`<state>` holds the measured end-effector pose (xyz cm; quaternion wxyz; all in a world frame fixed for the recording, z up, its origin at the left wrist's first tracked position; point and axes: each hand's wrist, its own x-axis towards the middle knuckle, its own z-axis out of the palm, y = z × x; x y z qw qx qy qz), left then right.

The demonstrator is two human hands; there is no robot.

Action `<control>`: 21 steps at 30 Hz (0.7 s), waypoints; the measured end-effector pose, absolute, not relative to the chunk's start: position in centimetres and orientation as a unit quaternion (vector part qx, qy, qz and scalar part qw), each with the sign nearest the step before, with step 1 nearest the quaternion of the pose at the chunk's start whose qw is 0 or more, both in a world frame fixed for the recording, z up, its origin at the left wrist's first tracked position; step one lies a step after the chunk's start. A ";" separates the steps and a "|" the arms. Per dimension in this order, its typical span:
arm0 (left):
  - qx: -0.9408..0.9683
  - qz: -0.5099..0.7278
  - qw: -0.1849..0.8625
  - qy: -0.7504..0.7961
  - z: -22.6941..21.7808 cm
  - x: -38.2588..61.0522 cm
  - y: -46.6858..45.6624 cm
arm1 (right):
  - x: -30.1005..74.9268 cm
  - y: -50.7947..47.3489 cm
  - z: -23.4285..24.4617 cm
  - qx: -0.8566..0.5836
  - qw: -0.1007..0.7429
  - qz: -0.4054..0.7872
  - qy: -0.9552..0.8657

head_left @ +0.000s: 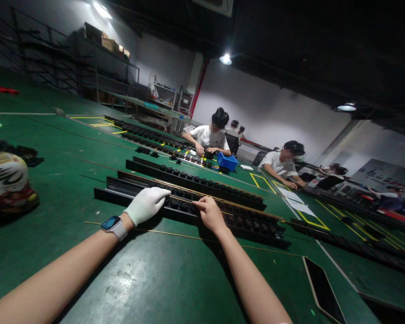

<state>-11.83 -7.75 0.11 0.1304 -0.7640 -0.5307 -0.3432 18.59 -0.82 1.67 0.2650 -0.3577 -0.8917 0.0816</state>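
Note:
A thin brass-coloured rod (181, 199) runs between my hands, low over the nearest long black rail (113, 195). My left hand (147, 206), in a white glove, is closed at the rod's left part, with its fingers together against the rail. My bare right hand (209, 215) pinches the rod between thumb and fingertips. Small black blocks (253, 221) sit in a row along the rails. More long brass rods (219, 196) lie lengthwise on the rails just beyond my hands. How the rod meets the blocks is too small to tell.
Another black rail (185, 177) with blocks lies beyond. A loose rod (175, 233) lies on the green table (121, 288) in front. A phone (324, 288) is at the right, a labelled jar (8, 180) at the left. Co-workers (211, 135) sit across, near a blue bin (227, 161).

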 end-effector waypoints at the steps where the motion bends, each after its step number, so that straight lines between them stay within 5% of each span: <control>1: -0.769 -0.350 0.140 -0.516 0.2 -11.5 -7.8 | 18.6 -0.7 1.6 -0.355 0.270 0.086 -0.891; 15: -0.811 -0.292 0.123 -0.492 -1.5 -8.4 -7.6 | 18.8 -0.2 1.2 -0.313 0.287 0.116 -0.898; 21: -0.811 -0.309 0.121 -0.481 -1.5 -8.4 -7.4 | 21.8 -0.1 4.6 -0.326 0.292 0.063 -0.897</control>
